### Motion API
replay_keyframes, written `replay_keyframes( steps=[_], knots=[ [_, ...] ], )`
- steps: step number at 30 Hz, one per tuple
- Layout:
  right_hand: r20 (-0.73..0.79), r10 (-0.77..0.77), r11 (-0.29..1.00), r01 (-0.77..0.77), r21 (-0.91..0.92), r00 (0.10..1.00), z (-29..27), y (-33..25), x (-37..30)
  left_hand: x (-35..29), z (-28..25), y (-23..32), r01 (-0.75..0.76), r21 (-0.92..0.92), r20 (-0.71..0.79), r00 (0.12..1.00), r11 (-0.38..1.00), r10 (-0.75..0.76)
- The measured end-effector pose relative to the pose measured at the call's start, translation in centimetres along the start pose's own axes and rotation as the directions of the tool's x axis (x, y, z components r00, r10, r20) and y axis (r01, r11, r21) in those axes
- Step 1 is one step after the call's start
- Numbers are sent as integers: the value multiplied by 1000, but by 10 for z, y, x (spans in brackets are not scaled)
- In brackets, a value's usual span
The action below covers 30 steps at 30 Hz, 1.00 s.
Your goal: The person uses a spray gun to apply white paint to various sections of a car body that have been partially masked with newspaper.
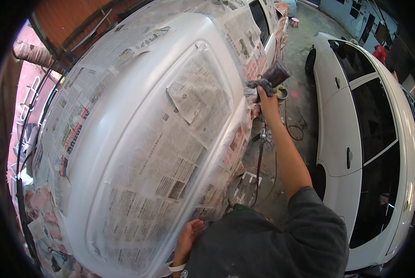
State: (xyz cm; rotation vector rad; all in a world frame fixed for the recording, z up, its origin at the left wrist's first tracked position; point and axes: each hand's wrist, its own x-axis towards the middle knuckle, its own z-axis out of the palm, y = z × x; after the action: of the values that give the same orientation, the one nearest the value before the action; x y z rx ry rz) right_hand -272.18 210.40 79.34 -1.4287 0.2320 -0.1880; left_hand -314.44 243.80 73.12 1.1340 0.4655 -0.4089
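My right hand [266, 96] is wrapped round a spray gun [274, 78] with a dark cup, with the arm stretched out. The gun is beside the far right edge of a car body [145, 60] coated in white. Newspaper sheets [156, 143] cover its glass inside the white frame, dusted with paint, and one sheet's edge lifts. My left hand [190, 235] is low, close to the car's near right edge, its fingers loosely extended and partly turned away. Whether it touches the paper there I cannot tell.
A white car [339, 134] with dark windows stands to the right across a narrow concrete floor [300, 106]. A hose [259, 167] hangs down below my right arm. An open can [282, 94] is beyond my right wrist. Orange-brown metal panels [78, 21] rise at the far left.
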Motion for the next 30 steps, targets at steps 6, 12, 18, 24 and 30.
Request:
replay_keyframes(
  steps=[6, 12, 18, 24, 30],
  knots=[
    [-168, 34, 948, -84, -306, 985, -39, 66, 8, -11, 4, 5, 22, 100, -36, 999, 995, -18],
    [-167, -30, 875, -55, -481, 985, -67, 111, 42, -16, 10, 12, 37, 187, -16, 999, 982, -35],
    [-110, -76, 810, -3, -587, 991, -74, 145, 4, -16, 20, 18, 66, 256, 0, 998, 964, -68],
    [184, -41, 775, 148, -614, 982, -63, 149, -127, -17, 11, 12, 32, 323, 77, 995, 946, -60],
    [475, 146, 755, 213, -621, 868, -30, 147, -257, -21, 5, 14, -27, 438, 206, 976, 899, -71]
  ],
)
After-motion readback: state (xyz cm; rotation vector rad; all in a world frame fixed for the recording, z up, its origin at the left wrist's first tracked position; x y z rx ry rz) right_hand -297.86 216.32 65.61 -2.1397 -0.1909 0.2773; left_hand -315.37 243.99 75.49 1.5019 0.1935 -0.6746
